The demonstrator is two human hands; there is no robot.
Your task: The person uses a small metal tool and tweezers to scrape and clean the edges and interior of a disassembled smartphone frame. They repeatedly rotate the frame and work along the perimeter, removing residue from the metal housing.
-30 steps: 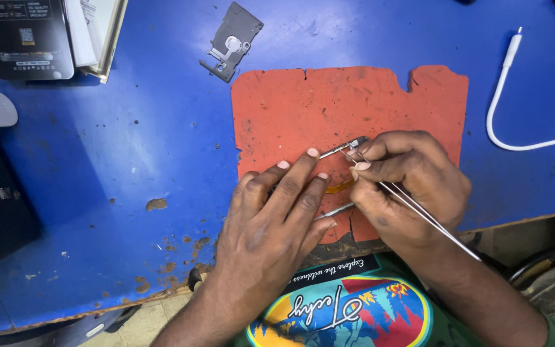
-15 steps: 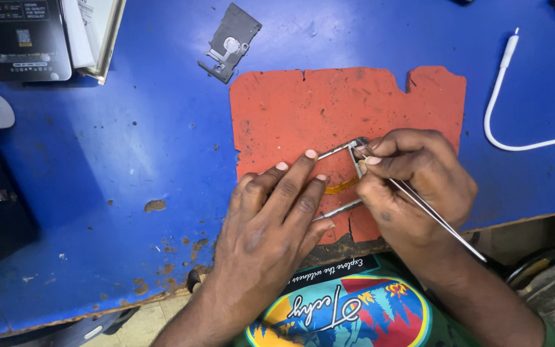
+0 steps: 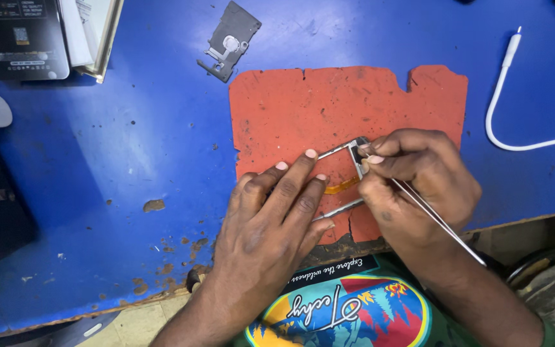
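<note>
Head view: small metal frame [image 3: 348, 177] on red mat [image 3: 329, 109] being pinned flat by left hand [image 3: 271, 225]; tweezers [image 3: 438, 222] being pinched by right hand [image 3: 412, 186], tips at frame's 1 o'clock corner, shaft trailing toward 4 o'clock.

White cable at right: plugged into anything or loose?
Cannot tell. The white cable lies on the blue table with its near plug free; its other end leaves the picture.

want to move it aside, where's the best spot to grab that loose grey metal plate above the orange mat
Judging by its pose, take the grey metal plate by its two long edges, coming straight down from above. It lies flat on the blue table, tilted, with open space on every side. The raised white part at its middle looks a poorer hold.
</note>
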